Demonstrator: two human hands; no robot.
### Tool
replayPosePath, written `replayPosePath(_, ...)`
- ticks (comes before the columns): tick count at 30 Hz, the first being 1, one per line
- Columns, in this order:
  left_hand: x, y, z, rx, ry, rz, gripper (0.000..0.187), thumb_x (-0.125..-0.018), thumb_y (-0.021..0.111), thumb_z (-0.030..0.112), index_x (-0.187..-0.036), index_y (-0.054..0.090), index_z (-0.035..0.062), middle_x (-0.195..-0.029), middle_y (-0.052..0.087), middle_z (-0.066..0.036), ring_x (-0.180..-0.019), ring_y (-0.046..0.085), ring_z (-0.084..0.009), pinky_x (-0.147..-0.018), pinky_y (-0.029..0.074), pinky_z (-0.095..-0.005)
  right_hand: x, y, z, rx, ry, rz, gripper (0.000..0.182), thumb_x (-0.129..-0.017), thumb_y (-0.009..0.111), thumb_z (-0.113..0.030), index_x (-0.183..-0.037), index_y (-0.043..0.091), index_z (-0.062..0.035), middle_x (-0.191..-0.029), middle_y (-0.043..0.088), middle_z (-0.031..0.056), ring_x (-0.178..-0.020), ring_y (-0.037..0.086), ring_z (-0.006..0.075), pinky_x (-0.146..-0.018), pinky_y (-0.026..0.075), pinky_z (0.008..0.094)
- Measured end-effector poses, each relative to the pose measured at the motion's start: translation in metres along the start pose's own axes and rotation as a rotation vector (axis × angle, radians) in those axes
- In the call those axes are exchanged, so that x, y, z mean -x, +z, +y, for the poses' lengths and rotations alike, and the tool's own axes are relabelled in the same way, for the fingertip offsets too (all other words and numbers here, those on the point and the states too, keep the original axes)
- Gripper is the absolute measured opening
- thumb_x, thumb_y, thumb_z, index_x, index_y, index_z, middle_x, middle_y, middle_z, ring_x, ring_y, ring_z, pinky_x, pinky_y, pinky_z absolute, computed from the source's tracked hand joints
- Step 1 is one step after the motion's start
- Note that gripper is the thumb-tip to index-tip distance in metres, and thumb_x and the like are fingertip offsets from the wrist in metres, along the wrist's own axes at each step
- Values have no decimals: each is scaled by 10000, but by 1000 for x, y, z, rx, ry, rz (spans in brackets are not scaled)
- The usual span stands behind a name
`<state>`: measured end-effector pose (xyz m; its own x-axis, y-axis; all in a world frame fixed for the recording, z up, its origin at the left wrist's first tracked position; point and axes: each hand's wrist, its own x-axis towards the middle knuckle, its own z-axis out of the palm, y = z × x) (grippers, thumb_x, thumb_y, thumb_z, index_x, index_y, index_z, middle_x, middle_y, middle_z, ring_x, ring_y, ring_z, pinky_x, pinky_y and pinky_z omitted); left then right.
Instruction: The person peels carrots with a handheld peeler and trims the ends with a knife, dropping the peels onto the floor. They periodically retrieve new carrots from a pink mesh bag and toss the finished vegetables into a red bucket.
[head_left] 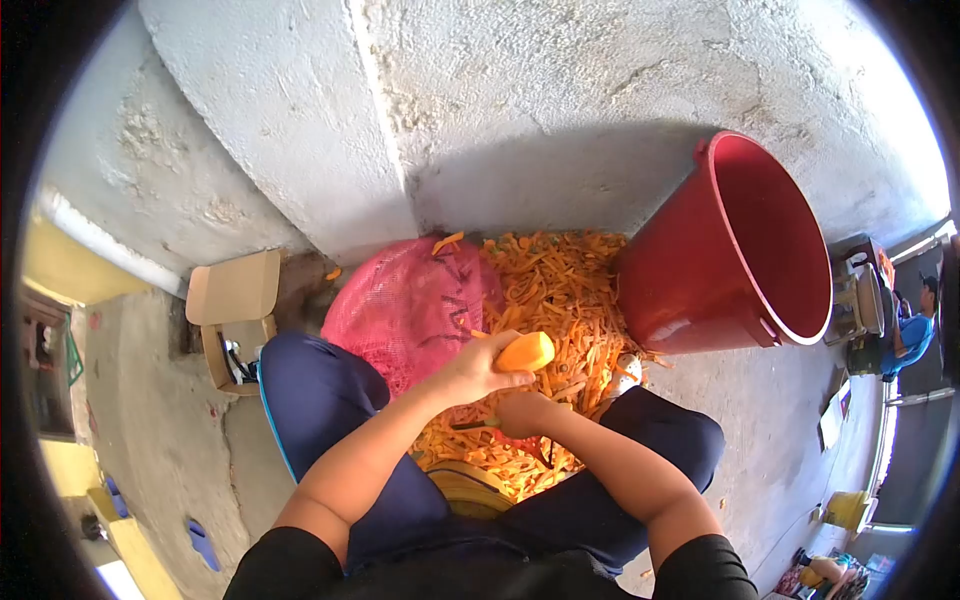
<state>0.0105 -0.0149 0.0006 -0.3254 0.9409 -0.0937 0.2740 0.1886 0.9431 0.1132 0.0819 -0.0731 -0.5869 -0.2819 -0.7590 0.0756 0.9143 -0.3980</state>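
Observation:
My left hand (474, 370) is closed around a smooth, peeled orange-yellow fruit or vegetable (526, 351), whose rounded end sticks out to the right. Just below it, my right hand (527, 414) is closed on a small, thin tool (472, 426); its dark end points left, and the fingers cover too much to tell a knife from a peeler. Both hands are between my knees, over a heap of orange peel strips (560, 285). A pink mesh sack (410, 300) with dark lettering lies beyond my left forearm.
A large red bucket (680, 260) leans at the right by the wall (560, 90). An open cardboard box (235, 290) sits left of my knee. Between my legs is a yellow rounded object (465, 490). A person in a blue top (912, 335) is at the far right.

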Motion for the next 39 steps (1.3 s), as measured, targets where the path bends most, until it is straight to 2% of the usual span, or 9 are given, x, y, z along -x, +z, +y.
replayPosePath(7, -51, 5, 29, -1066, -239, -793, 395, -538, 732, 318, -867, 634, 123, -814, 626, -30, -780, 591, -211, -643, 474, -338, 10, 4, 6, 75, 98, 149, 252, -736, 477, -214, -899, 565, -43, -829, 608, 131, -765, 596, 276, -622, 465, 396)
replayPosePath(9, -76, 1, 85, -847, 161, -682, 420, -583, 701, 320, -931, 569, 127, -851, 600, -88, -826, 568, -266, -723, 446, -379, 15, -6, -1, 336, 32, 62, 299, -738, 474, -205, -985, 532, -46, -848, 603, 141, -772, 594, 285, -622, 465, 403)
replayPosePath(10, -92, -2, 117, -696, 259, -603, 414, -617, 685, 292, -966, 539, 125, -840, 594, -98, -845, 557, -278, -734, 439, -375, 31, -14, -6, 32, 48, 130, 236, -711, 479, -150, -864, 600, -18, -855, 607, 142, -816, 590, 292, -679, 473, 390)
replayPosePath(13, -133, 5, 185, -178, 745, 174, 458, -744, 617, 292, -1089, 455, 38, -1065, 508, -146, -985, 503, -263, -851, 387, -340, 41, -19, -12, 27, 18, 238, 222, -695, 504, -137, -853, 602, -17, -828, 611, 143, -800, 593, 294, -669, 476, 393)
replayPosePath(17, -138, -7, 213, -129, 939, 491, 485, -752, 617, 254, -1118, 426, -2, -1100, 497, -138, -1033, 471, -222, -889, 355, -311, 50, -23, -4, 51, -30, 280, 204, -669, 535, -124, -830, 609, -24, -806, 613, 141, -769, 598, 286, -639, 480, 383)
replayPosePath(20, -115, -7, 158, -215, 702, 384, 402, -775, 596, 224, -1095, 453, 26, -1008, 518, -89, -938, 492, -157, -830, 384, -278, 61, -28, -10, 41, -46, 315, 189, -659, 547, -125, -806, 617, -30, -805, 613, 139, -753, 601, 279, -620, 480, 374)
replayPosePath(25, -49, -16, 7, -330, -166, 14, 336, -792, 572, 231, -1031, 474, 16, -839, 543, -97, -788, 520, -180, -716, 421, -291, 66, -22, -18, 78, -113, 221, 221, -705, 561, -210, -826, 570, -25, -742, 599, 137, -734, 594, 292, -615, 463, 394)
replayPosePath(32, 31, -38, -165, -697, -818, -476, 419, -765, 541, 322, -1001, 542, -24, -1015, 549, -200, -920, 549, -306, -772, 430, -380, 52, -23, -41, 118, -164, 144, 181, -702, 562, -192, -751, 611, -25, -754, 611, 131, -719, 600, 286, -601, 471, 375)
replayPosePath(39, 77, -10, -248, -469, -897, -123, 379, -760, 491, 264, -1010, 556, -14, -1020, 541, -214, -923, 547, -318, -779, 432, -404, 33, -36, -62, 177, -213, 54, 179, -704, 538, -155, -817, 629, -50, -815, 621, 112, -758, 608, 250, -599, 478, 359)
